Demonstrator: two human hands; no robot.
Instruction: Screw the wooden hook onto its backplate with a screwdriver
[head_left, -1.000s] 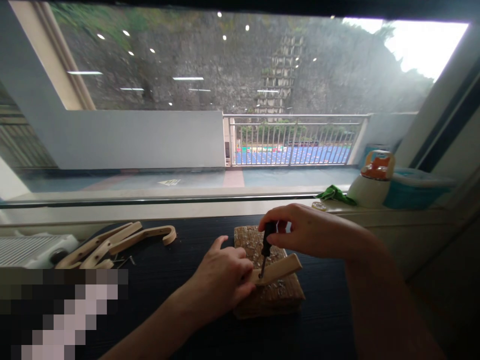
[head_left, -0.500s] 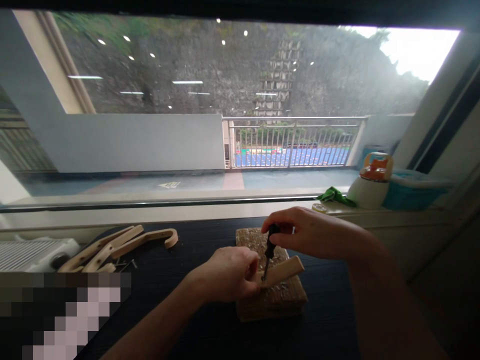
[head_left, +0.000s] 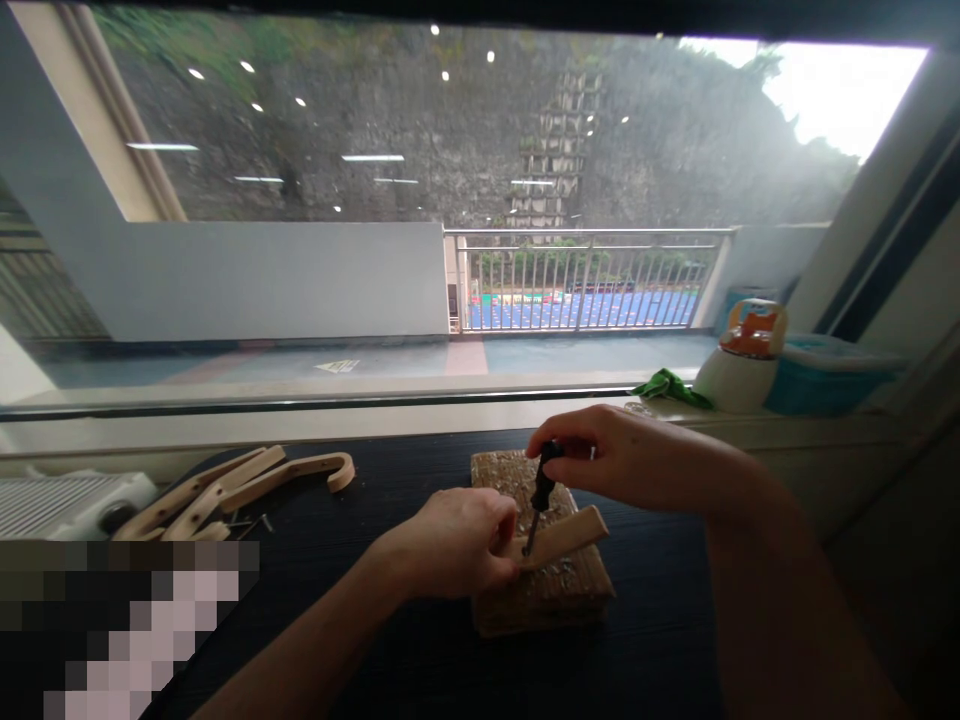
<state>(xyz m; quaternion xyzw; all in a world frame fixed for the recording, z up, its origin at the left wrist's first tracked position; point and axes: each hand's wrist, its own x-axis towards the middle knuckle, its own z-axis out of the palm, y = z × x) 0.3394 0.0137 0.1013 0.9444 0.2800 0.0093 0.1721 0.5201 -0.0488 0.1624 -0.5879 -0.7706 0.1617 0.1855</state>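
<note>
My right hand (head_left: 600, 460) is closed around the black handle of a screwdriver (head_left: 543, 484), which leans slightly with its tip down. The tip touches a pale wooden piece (head_left: 568, 537) near my left fingers; what lies right under the tip is too small to make out. My left hand (head_left: 465, 540) grips the near end of that wooden piece and hides it. Beneath the piece is a thick, rough brown block (head_left: 585, 590) with shiny bits scattered over its top.
Several curved wooden pieces (head_left: 281, 477) with holes lie on the dark table (head_left: 405, 640) at left, beside small metal parts (head_left: 262, 522) and a white ribbed appliance (head_left: 75, 500). Along the sill are a green cloth (head_left: 670, 389), a white-and-orange jug (head_left: 742, 365) and a blue tub (head_left: 829, 378).
The view has shifted slightly. The screwdriver's handle leans a little more to the right, and my right hand has moved slightly with it. My left hand keeps its grip on the wooden piece.
</note>
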